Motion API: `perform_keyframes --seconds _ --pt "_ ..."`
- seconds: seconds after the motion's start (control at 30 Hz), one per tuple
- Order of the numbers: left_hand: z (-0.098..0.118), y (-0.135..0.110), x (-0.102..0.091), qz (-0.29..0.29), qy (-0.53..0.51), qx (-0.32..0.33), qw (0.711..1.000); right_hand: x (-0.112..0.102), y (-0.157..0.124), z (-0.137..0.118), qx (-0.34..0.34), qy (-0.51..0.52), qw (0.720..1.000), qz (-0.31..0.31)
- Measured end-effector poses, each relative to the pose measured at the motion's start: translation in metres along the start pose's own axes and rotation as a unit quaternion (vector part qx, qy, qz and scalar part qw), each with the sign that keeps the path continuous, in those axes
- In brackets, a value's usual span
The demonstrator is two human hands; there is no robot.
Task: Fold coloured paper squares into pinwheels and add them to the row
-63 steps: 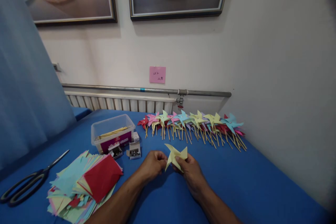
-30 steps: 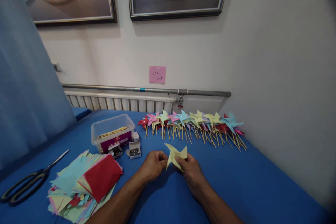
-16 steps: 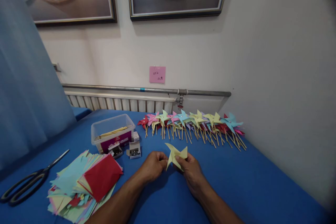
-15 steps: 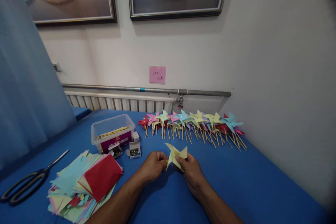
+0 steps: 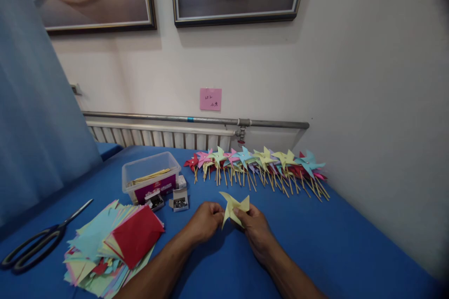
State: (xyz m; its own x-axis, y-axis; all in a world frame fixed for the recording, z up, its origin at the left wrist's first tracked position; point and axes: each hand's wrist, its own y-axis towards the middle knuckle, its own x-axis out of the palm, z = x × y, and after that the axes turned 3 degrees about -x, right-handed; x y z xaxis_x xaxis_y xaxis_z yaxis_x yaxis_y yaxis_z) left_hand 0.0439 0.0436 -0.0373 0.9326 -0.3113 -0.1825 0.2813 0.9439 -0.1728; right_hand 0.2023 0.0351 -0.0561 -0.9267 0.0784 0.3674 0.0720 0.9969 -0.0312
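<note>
A pale yellow paper pinwheel [image 5: 233, 206] is held just above the blue table [image 5: 343, 247], between both hands. My left hand [image 5: 205, 220] is closed with its fingertips pinching the pinwheel's left side. My right hand [image 5: 255, 226] is closed on its right side, thumb pressed on the paper's middle. A row of finished pinwheels on wooden sticks [image 5: 257, 166] lies beyond my hands, near the wall.
A pile of coloured paper squares [image 5: 112, 243] lies at the left front, with black scissors [image 5: 38, 240] further left. A clear plastic box of sticks [image 5: 150, 178] and two small open boxes of pins [image 5: 179, 201] sit behind the pile. A radiator pipe [image 5: 196, 120] runs along the wall.
</note>
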Motion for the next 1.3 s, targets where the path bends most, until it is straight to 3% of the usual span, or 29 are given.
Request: perform_keyframes --seconds 1.3 --pt "-0.0042 0.0034 -0.0006 -0.006 -0.011 0.005 1.0 -0.0006 0.0011 0.001 0.006 0.0 1.0 0.003"
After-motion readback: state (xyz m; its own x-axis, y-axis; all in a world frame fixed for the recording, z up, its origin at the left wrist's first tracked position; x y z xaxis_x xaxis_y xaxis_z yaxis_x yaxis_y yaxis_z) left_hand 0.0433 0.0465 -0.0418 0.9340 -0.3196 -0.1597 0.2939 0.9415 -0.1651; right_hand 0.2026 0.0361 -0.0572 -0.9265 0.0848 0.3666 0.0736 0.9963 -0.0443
